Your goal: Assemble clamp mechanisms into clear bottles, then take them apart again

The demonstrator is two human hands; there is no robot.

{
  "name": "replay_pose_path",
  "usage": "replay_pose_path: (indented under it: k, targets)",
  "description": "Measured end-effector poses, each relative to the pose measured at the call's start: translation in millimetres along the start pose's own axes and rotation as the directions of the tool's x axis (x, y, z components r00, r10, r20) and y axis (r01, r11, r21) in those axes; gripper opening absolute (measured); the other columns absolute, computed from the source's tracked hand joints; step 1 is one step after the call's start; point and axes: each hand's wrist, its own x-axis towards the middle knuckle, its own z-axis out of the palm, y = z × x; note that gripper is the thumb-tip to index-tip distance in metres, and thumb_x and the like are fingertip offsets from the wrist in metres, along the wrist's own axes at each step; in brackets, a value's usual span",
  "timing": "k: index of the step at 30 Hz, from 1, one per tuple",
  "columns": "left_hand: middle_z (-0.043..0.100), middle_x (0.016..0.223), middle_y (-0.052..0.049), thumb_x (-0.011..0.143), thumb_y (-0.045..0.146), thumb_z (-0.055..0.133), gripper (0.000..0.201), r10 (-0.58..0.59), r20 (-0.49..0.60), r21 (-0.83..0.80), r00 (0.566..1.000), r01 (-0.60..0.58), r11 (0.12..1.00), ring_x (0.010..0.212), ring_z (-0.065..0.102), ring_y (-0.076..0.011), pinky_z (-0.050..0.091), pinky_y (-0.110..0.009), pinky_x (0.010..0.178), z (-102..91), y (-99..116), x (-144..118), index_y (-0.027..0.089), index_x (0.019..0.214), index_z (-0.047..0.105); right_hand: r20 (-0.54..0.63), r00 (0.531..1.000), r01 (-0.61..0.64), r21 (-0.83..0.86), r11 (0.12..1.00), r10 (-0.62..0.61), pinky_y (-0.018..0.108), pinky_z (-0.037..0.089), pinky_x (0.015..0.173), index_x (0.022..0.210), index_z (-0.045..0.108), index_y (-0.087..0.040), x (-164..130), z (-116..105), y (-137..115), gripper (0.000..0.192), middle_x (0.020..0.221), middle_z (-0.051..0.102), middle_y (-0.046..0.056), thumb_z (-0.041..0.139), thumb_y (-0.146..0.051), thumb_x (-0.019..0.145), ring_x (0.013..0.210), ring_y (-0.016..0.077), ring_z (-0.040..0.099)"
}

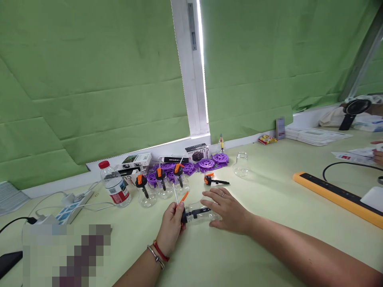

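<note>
My left hand (172,225) grips a black bottle top with an orange lever (183,197) and a thin metal rod. The top's black stem (201,211) extends into a clear bottle (196,217) lying on its side. My right hand (226,210) is curled around the bottle's wide base. Whether the top is fastened to the neck, I cannot tell. Beyond my hands lies a loose black and orange top (214,180). Three bottles with such tops, one of them this bottle (145,195), stand upright to the left. An open-necked clear bottle (241,165) stands farther back.
Purple round-patterned plastic parts (206,164) and small boxes (197,153) lie along the back. A red-capped water bottle (115,185) and a power strip (72,207) are left. To the right sits an orange and black power strip (338,195); another person's hand (378,153) shows at the edge.
</note>
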Motion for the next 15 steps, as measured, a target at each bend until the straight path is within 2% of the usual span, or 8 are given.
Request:
replay_pose_path:
  k: [9,15]
  targets:
    - [0.039,0.050,0.009,0.080,0.060,0.045,0.039,0.035,0.072,-0.046,0.997,-0.032,0.998,0.036,0.041,-0.0078,0.030,-0.020,0.033,-0.3,1.0,0.1,0.021,0.073,0.040,0.003,1.000,-0.002,-0.006,1.000,0.003,0.043,0.028,0.099,0.121,0.051,-0.021,-0.5,-2.0,0.7,0.059,0.131,0.050,0.011,0.068,-0.041,0.069,0.117,0.0285,0.042]
    - [0.039,0.049,0.009,0.079,0.061,0.045,0.040,0.007,0.107,-0.061,0.994,0.000,0.998,0.037,0.041,-0.0084,0.030,-0.020,0.032,1.0,3.6,-2.8,0.022,0.075,0.041,-0.009,1.000,0.020,-0.004,1.000,-0.020,0.043,0.028,0.098,0.121,0.052,-0.022,-1.8,-1.3,2.0,0.056,0.130,0.050,0.011,0.066,-0.042,0.070,0.115,0.0284,0.042]
